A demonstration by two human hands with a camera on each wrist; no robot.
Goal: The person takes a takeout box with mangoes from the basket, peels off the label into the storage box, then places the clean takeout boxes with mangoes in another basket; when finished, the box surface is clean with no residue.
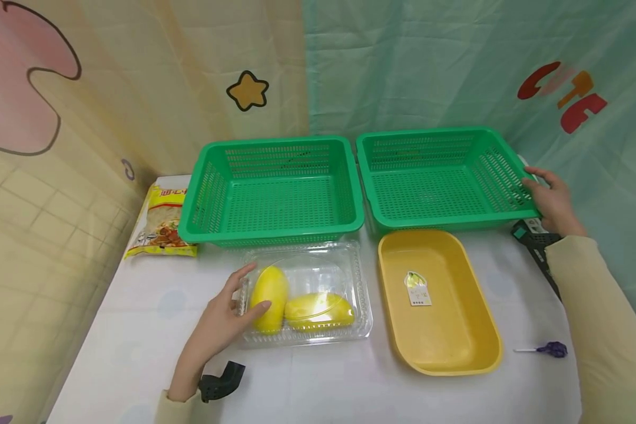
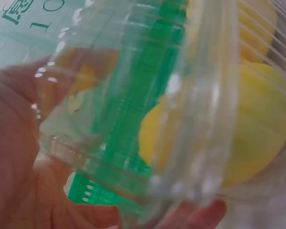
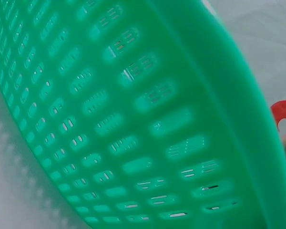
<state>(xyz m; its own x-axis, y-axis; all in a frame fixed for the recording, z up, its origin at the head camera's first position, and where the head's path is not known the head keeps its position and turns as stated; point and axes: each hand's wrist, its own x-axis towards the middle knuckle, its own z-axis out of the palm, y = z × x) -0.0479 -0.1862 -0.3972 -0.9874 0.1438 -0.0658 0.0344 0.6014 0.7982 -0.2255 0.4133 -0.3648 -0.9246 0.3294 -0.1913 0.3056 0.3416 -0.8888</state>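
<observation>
My left hand (image 1: 219, 318) grips the left side of a clear plastic clamshell box (image 1: 318, 268), thumb on the lid and fingers at the far left edge. Inside it are two yellow, mango-like fruits, one upright fruit (image 1: 270, 297) and one lying crosswise (image 1: 320, 311). In the left wrist view the box wall (image 2: 109, 157) sits between thumb and fingers, with a fruit (image 2: 262, 124) behind it. At the right, my right hand (image 1: 551, 203) holds the rim of the right green basket (image 1: 445, 221). The right wrist view is mostly filled by that basket's slotted wall (image 3: 133, 105).
A second green basket (image 1: 275, 235) stands left of the first. A yellow tray (image 1: 440, 330) with a label sits in front of the right basket. A purple lollipop (image 1: 553, 349) lies at right, a yellow food packet (image 1: 164, 227) at far left. Curtains (image 1: 403, 70) hang behind.
</observation>
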